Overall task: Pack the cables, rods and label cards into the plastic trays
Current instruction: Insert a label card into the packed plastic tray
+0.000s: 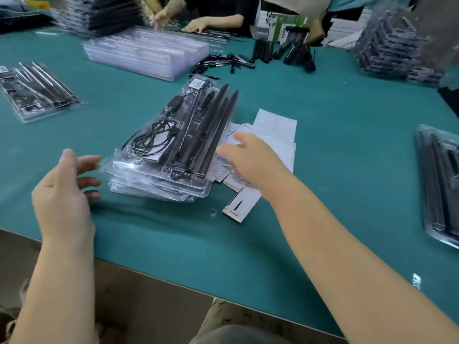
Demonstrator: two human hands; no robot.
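A person is sitting at a teal-covered work table (pixel 323 135), seen from a head camera looking down at both bare hands. In the middle is lying a short stack of clear moulded plastic trays (pixel 159 180); the top tray is already holding a coiled black cable (pixel 154 137) in its left compartment and several long tapered black rods (pixel 211 125) side by side in its right channels. Just right of the stack, partly tucked under its edge, a loose pile of white paper label cards (pixel 275 135) is spreading across the table. The right hand (pixel 250 157) is reaching over that pile with fingers extended and relaxed, holding nothing, though motion blur is hiding whether the fingertips are touching a card. The left hand (pixel 64 192) is hovering open at the stack's near left corner, fingers loosely bent toward the plastic, gripping nothing. The step appears to be taking one card for the top tray. Doing it well probably means peeling off a single card, steadying the stack with the left hand, and sliding the card in flat without dislodging the rods.
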